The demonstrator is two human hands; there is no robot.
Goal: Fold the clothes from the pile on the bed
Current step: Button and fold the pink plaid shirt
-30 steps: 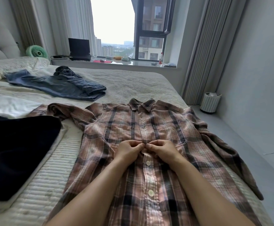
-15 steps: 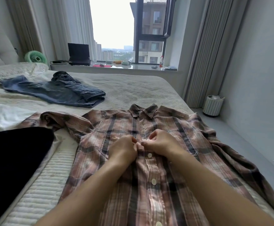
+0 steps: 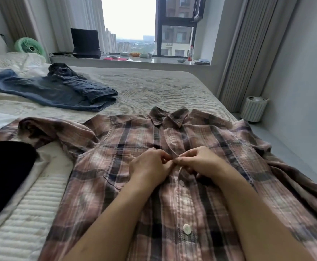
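I can read no text, label, brand, number or sign anywhere in front of me. The bottle (image 3: 191, 53) on the windowsill at about one o'clock carries a red band, but it is too small and blurred to make out any words. The dark laptop (image 3: 85, 43) at about eleven o'clock shows a blank screen. The plaid shirt (image 3: 105, 172) under my hands shows no readable tag.

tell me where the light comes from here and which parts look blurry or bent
Head view: daylight enters through the window, whose sky is blown out white; the wide lens bows the curtain and wall lines; the forearms and near hem of the plaid shirt are smeared, while the left hand and right hand, pinching its placket, stay fairly sharp.
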